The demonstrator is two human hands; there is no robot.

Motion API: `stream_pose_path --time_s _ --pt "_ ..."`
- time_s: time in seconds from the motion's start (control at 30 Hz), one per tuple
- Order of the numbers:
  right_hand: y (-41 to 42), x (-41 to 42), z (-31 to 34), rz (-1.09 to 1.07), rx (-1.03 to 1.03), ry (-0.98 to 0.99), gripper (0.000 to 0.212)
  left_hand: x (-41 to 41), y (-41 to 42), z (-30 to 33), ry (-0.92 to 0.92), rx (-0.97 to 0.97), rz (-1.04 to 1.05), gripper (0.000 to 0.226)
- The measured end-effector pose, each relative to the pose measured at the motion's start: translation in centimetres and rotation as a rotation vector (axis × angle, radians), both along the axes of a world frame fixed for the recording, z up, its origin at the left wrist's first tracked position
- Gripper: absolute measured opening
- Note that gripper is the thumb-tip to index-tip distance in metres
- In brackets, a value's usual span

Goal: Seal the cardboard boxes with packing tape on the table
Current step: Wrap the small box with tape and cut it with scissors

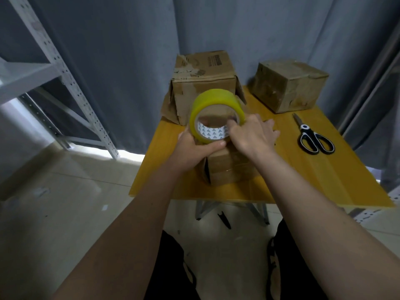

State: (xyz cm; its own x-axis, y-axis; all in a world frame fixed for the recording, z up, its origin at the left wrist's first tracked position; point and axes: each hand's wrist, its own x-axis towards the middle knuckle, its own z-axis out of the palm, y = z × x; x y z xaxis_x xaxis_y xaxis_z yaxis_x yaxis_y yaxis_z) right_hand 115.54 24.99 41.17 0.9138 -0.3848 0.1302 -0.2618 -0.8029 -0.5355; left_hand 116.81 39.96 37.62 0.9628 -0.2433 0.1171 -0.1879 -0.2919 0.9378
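A yellow roll of packing tape [213, 100] is held upright above a small cardboard box [227, 169] near the front of the yellow table [313, 180]. My left hand [194, 150] grips the roll from below, thumb along its lower rim. My right hand [251, 137] is on the roll's right side with fingers hooked inside the core. Most of the small box's top is hidden by my hands. A larger cardboard box [203, 81] with loose flaps stands behind the roll. A third box [287, 85] sits at the back right.
Black-and-white scissors [313, 139] lie on the table's right side. A white metal shelf frame [54, 68] stands at the left on the tiled floor. Grey curtains hang behind the table. My knees are below the table's front edge.
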Motion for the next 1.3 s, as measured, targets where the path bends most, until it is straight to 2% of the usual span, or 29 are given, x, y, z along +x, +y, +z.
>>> stream_pose_path --time_s 0.1,0.27,0.4,0.47,0.63,0.67,0.73,0.8,0.97,1.13,1.3 --pt "-1.2 0.0 0.4 0.007 0.061 -0.034 0.044 0.1 -0.2 0.5 -0.006 0.161 0.053 0.101" --pt "-3.8 0.2 0.9 0.06 0.192 -0.112 0.028 0.9 0.6 0.1 -0.058 0.224 0.021 0.078" --pt "-6.3 0.0 1.5 0.057 0.441 -0.236 0.018 1.0 0.7 0.4 -0.032 0.23 -0.04 0.075" --pt "-6.8 -0.1 1.5 0.049 0.481 -0.243 0.013 1.1 0.8 0.8 -0.027 0.286 -0.065 0.077" --pt "-6.9 0.4 1.4 0.058 0.457 -0.24 0.016 1.8 -0.3 3.0 -0.155 0.729 0.03 0.092" --pt "-6.9 0.4 1.4 0.05 0.467 -0.233 0.016 1.8 -1.2 3.1 -0.173 0.767 0.049 0.093" --pt "-6.9 0.2 1.2 0.035 0.513 -0.226 0.016 1.6 -3.1 3.0 -0.172 0.743 0.038 0.09" --pt "-7.0 -0.1 0.8 0.017 0.57 -0.234 0.016 1.5 -4.2 2.5 -0.175 0.718 0.007 0.096" --pt "-6.5 -0.5 -0.6 0.064 0.689 -0.21 0.021 2.0 -4.1 2.5 -0.18 0.686 -0.015 0.093" --pt "-6.3 -0.1 -0.8 0.046 0.647 -0.23 0.018 1.6 -4.2 2.3 -0.133 0.609 0.005 0.102" --pt "-8.1 0.3 0.8 0.16 0.587 -0.189 0.009 1.6 -4.0 2.3 -0.118 0.626 0.019 0.109"
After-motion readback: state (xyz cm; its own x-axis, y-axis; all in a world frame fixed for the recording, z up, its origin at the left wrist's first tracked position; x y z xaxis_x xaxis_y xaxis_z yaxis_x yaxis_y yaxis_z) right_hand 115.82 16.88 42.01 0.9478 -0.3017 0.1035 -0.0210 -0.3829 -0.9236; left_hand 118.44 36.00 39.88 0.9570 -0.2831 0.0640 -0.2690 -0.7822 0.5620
